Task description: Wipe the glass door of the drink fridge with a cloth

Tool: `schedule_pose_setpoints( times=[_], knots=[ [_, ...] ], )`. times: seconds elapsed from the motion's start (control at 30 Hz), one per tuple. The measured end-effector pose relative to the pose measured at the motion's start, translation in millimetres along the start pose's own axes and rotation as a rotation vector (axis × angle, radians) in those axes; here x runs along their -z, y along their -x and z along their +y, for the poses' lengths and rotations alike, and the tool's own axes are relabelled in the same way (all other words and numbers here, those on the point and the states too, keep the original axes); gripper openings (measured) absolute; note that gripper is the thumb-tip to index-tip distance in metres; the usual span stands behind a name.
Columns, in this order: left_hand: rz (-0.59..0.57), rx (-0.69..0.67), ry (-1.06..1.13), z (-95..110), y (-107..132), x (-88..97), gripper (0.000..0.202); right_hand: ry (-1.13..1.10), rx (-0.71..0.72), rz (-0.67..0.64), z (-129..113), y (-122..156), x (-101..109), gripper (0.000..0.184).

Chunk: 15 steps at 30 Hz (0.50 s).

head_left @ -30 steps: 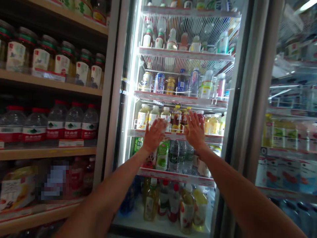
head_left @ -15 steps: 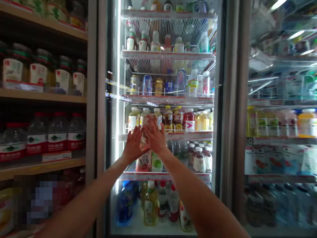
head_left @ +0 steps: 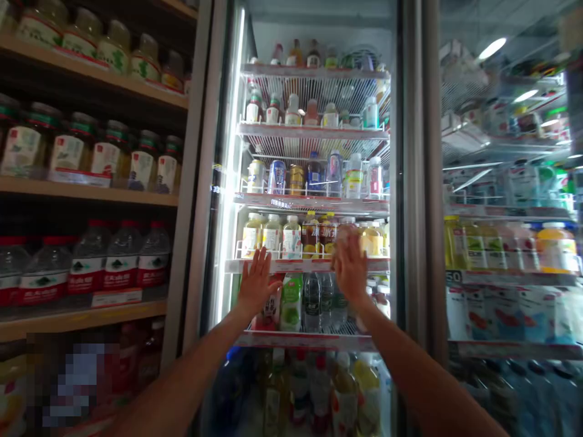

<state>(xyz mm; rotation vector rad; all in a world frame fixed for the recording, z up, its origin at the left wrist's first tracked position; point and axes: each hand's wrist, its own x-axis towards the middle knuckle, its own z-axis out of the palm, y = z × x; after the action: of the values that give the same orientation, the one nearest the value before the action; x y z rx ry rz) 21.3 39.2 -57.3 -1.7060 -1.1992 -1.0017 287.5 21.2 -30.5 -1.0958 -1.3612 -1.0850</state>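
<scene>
My left hand (head_left: pixel 255 283) is raised with its fingers stretched upward, in front of the lower middle shelf of a lit drinks fridge (head_left: pixel 314 265). Behind its thumb stands a red-labelled drink (head_left: pixel 272 309), partly covered, beside a green-labelled bottle (head_left: pixel 291 301). My right hand (head_left: pixel 353 270), also raised and open, is in front of the right part of that shelf, hiding some bottles. A faint double of its fingers suggests a reflection in the glass. Whether either palm touches the glass, I cannot tell. Neither hand holds anything.
On the left, wooden shelves (head_left: pixel 86 188) carry jars (head_left: pixel 107 152) and red-capped water bottles (head_left: pixel 121 258). A metal door frame (head_left: pixel 416 212) separates this fridge from another stocked one (head_left: pixel 514 279) on the right. Cans (head_left: pixel 276 177) and bottles fill the upper racks.
My hands have moved apart: the right hand has gone from beside the left one across to the right. The view has tilted up slightly, so the shelves appear lower.
</scene>
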Motion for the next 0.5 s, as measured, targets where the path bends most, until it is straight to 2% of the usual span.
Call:
schedule_pose_setpoints(
  times=[0.07,0.1,0.13,0.17,0.2,0.3,0.33,0.37,0.4,0.43,0.5],
  knots=[
    [0.000,0.007,-0.013,0.4,1.3,1.4,0.072,-0.059,0.309,-0.101,-28.4,3.7,-5.3,0.045],
    [0.002,0.008,-0.018,0.7,2.2,1.6,0.070,-0.078,0.419,-0.137,-32.7,4.3,-5.3,0.046],
    [0.004,0.011,-0.021,1.3,3.1,1.7,0.069,-0.081,0.463,-0.151,-29.2,3.8,-3.4,0.046],
    [0.006,0.016,-0.022,2.6,4.0,1.5,0.068,-0.071,0.437,-0.142,-19.1,2.5,-0.1,0.046],
    [0.006,0.024,-0.021,4.5,4.7,1.3,0.067,-0.048,0.344,-0.113,-4.5,0.4,4.0,0.046],
    [-0.004,0.079,-0.009,13.9,5.4,1.0,0.068,0.051,-0.104,0.039,33.6,-5.5,13.5,0.047],
    [-0.009,0.102,-0.002,17.4,5.4,1.1,0.070,0.071,-0.205,0.072,35.5,-5.4,14.0,0.048],
    [-0.012,0.120,0.006,20.6,5.4,1.3,0.072,0.079,-0.240,0.078,30.4,-3.7,12.8,0.048],
    [-0.011,0.133,0.014,23.1,5.6,1.5,0.074,0.073,-0.203,0.059,19.5,-0.6,10.3,0.047],
    [-0.006,0.135,0.021,24.8,6.0,1.7,0.077,0.056,-0.104,0.025,5.1,3.5,6.9,0.046],
    [0.003,0.123,0.026,25.5,7.2,1.7,0.079,0.018,0.155,-0.055,-21.6,12.6,0.7,0.043]
  ],
)
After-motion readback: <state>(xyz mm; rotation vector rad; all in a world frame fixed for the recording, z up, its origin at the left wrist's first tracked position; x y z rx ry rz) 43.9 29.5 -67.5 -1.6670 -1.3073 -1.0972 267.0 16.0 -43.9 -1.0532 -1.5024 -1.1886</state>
